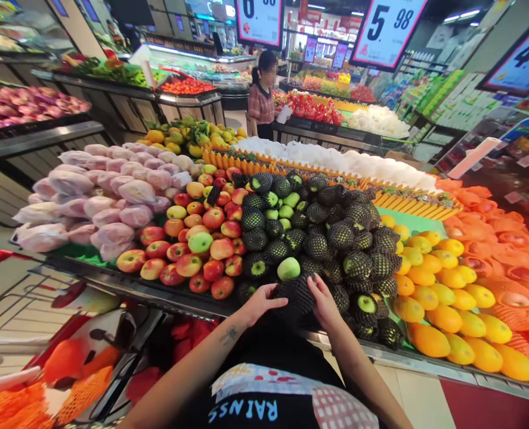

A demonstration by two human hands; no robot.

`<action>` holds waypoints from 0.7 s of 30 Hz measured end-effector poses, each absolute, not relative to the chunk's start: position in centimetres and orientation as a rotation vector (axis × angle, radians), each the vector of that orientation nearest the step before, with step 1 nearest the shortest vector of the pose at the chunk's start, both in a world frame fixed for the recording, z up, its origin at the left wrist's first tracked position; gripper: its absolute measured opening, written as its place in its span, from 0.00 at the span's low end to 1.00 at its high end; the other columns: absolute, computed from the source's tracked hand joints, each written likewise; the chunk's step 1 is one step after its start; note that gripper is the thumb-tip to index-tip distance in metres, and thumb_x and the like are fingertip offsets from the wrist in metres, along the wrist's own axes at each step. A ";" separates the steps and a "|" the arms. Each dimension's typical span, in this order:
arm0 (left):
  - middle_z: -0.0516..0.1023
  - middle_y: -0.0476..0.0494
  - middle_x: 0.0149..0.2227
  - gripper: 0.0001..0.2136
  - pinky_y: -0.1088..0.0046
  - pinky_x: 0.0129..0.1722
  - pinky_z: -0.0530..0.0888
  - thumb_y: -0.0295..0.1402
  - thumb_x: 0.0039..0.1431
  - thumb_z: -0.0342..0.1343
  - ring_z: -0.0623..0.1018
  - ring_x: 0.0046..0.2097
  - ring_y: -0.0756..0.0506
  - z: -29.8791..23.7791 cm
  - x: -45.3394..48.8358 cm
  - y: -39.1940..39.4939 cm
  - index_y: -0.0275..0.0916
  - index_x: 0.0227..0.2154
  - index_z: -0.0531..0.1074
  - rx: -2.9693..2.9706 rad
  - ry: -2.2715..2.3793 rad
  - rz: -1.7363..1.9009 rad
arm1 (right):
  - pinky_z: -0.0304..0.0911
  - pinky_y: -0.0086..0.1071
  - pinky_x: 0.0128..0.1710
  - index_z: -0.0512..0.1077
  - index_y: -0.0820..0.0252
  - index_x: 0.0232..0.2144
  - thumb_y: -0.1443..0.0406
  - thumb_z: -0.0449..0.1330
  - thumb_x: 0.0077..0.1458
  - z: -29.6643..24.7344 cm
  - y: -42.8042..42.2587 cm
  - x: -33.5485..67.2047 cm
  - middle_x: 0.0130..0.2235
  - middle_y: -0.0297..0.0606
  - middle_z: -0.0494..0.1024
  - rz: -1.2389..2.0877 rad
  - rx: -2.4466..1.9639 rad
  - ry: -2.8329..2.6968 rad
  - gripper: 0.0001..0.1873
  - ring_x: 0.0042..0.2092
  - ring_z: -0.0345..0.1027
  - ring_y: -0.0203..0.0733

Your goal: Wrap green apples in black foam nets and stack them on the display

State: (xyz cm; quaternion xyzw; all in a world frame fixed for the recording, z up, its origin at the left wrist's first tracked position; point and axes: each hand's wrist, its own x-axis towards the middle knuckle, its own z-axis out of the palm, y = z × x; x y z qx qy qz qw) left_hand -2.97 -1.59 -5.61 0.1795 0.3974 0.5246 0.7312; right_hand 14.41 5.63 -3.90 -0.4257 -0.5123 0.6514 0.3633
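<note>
Between my two hands is a black foam fruit net (299, 298), at the front edge of the pile. My left hand (260, 307) has its thumb and fingers bent around the net's left side. On the right side, the fingers of my right hand (324, 301) close on the net's edge. Whether fruit is inside it I cannot tell. Just beyond the net lies a bare green apple (288, 269). Around it are several green fruits in black foam nets (342, 236), and some bare green ones (286, 211) farther back.
Red-yellow apples (213, 218) lie to the left, beside wrapped pinkish fruit (136, 192). Yellow-orange fruit (445, 319) and orange-netted fruit (510, 274) are on the right. A shopping cart (9, 298) stands at lower left. Across the stand is a person (262, 104) holding paper.
</note>
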 end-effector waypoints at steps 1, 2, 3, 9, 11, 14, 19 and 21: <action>0.84 0.40 0.38 0.24 0.68 0.43 0.75 0.33 0.37 0.76 0.81 0.39 0.43 -6.0 -2.8 -1.3 0.31 0.40 0.79 0.383 0.934 1.194 | 0.67 0.40 0.46 0.73 0.51 0.34 0.45 0.62 0.53 -3.8 6.8 13.7 0.35 0.33 0.78 1.610 -1.103 -1.378 0.19 0.39 0.72 0.45; 0.84 0.41 0.38 0.23 0.69 0.43 0.75 0.36 0.39 0.76 0.81 0.38 0.44 -6.4 -2.6 -0.9 0.32 0.39 0.79 0.352 0.993 1.252 | 0.66 0.39 0.48 0.73 0.52 0.33 0.47 0.63 0.52 -3.8 7.9 12.8 0.35 0.33 0.77 1.554 -1.104 -1.435 0.17 0.41 0.71 0.45; 0.83 0.42 0.38 0.23 0.71 0.41 0.75 0.39 0.41 0.75 0.81 0.38 0.46 -6.8 -2.4 -0.5 0.34 0.39 0.78 0.305 1.042 1.319 | 0.64 0.39 0.50 0.74 0.52 0.32 0.49 0.64 0.52 -3.7 9.0 11.9 0.36 0.34 0.77 1.491 -1.107 -1.501 0.15 0.43 0.70 0.46; 0.80 0.49 0.32 0.17 0.77 0.31 0.71 0.46 0.56 0.62 0.77 0.28 0.52 -8.6 -2.7 1.2 0.38 0.39 0.71 0.108 1.207 1.406 | 0.61 0.44 0.53 0.76 0.53 0.31 0.60 0.66 0.52 -3.5 11.8 8.2 0.37 0.39 0.78 1.209 -1.157 -1.810 0.05 0.45 0.71 0.51; 0.79 0.49 0.29 0.17 0.75 0.30 0.71 0.47 0.56 0.61 0.76 0.26 0.51 -8.9 -2.8 1.2 0.38 0.37 0.71 0.089 1.219 1.315 | 0.62 0.44 0.52 0.76 0.53 0.33 0.60 0.64 0.53 -3.8 11.4 8.4 0.36 0.39 0.79 1.154 -1.171 -1.860 0.05 0.44 0.71 0.52; 0.77 0.49 0.26 0.17 0.72 0.30 0.72 0.48 0.54 0.61 0.76 0.25 0.49 -9.2 -2.5 1.2 0.37 0.34 0.70 0.090 1.223 1.200 | 0.63 0.44 0.52 0.77 0.52 0.36 0.56 0.61 0.56 -4.4 10.2 9.5 0.39 0.41 0.79 1.090 -1.195 -1.872 0.09 0.45 0.71 0.52; 0.76 0.49 0.25 0.17 0.70 0.33 0.73 0.48 0.57 0.57 0.76 0.26 0.48 -9.2 -1.7 1.4 0.37 0.35 0.69 0.151 1.219 1.154 | 0.60 0.48 0.57 0.77 0.53 0.43 0.50 0.58 0.58 -5.6 8.2 11.0 0.47 0.44 0.79 1.088 -1.238 -1.767 0.18 0.52 0.71 0.55; 0.77 0.50 0.27 0.17 0.70 0.34 0.73 0.47 0.56 0.58 0.77 0.28 0.48 -8.9 -1.9 1.4 0.38 0.36 0.68 0.190 1.221 1.156 | 0.60 0.49 0.58 0.78 0.54 0.42 0.48 0.59 0.57 -6.0 7.9 11.3 0.47 0.45 0.80 1.125 -1.235 -1.711 0.21 0.52 0.71 0.55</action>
